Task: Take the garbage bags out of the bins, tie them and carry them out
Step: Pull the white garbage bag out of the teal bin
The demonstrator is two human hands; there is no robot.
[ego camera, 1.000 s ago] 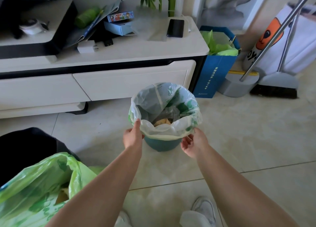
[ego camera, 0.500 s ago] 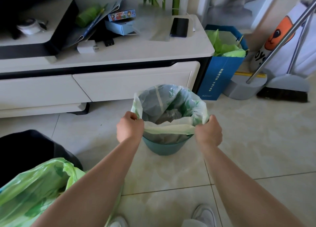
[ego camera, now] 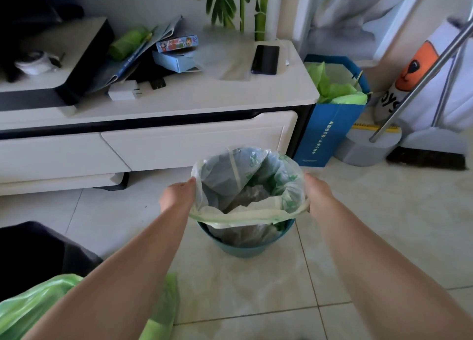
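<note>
Bag (ego camera: 245, 181) rim is now free of the bin (ego camera: 245, 249). One second ago it was folded down over the bin edge and my hands only touched its near side. Now it is pulled up and stretched between them.

My left hand (ego camera: 176, 199) grasps the rim on one side and my right hand (ego camera: 317, 194) grasps it on the opposite side. The fingers of both are curled into the plastic and mostly hidden behind it.

Just below my fingers, on the near side, the blue edge of the bin shows bare. The bag body hangs from my fingers down into the bin, so it is lifted only partly. I judge that freeing the bag is almost done; lifting it fully out and tying it come after.

Between my fingers the mouth of the bag stands open. Deep inside lie grey crumpled rubbish and a pale sheet; what they are exactly I cannot tell. The bag looks far from full.

Well behind my left fingers, beside my elbow, a second bag (ego camera: 30, 311), green, lies on the floor (ego camera: 384, 237); my arm hides its contents. Beyond my right fingers a blue paper bag (ego camera: 325, 135) stands on the floor, holding light green paper.
</note>
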